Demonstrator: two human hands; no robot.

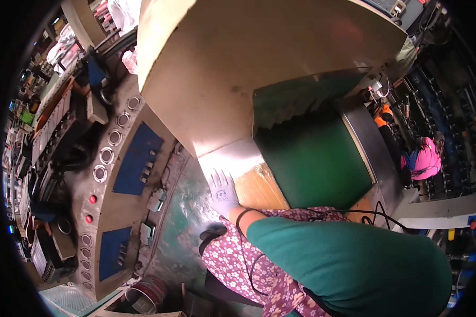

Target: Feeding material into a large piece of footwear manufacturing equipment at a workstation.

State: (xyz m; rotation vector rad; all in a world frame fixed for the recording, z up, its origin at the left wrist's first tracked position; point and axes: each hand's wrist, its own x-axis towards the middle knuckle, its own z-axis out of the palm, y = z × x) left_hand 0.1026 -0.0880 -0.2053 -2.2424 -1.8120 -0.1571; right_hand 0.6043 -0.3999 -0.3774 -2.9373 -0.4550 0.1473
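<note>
My right hand (221, 191), in a pale grey-lilac work glove, lies with its fingers stretched out and slightly apart. Its fingertips reach the bright, shiny end of a plate (231, 157), beside a tan board covered in clear film or tape (262, 189). Nothing shows gripped in it. The arm, in a green sleeve (349, 259), crosses from the lower right over a floral apron (238, 248). Right of the board runs a green belt (322, 164) under a large beige metal hood (222, 63). I cannot see my left hand.
At left stands a control console (121, 174) with round gauges, red buttons and blue panels. A bucket (147, 295) sits low by it. A black cable (378, 214) trails over the machine edge. At right, a person in pink (426, 158) is near rows of dark rollers.
</note>
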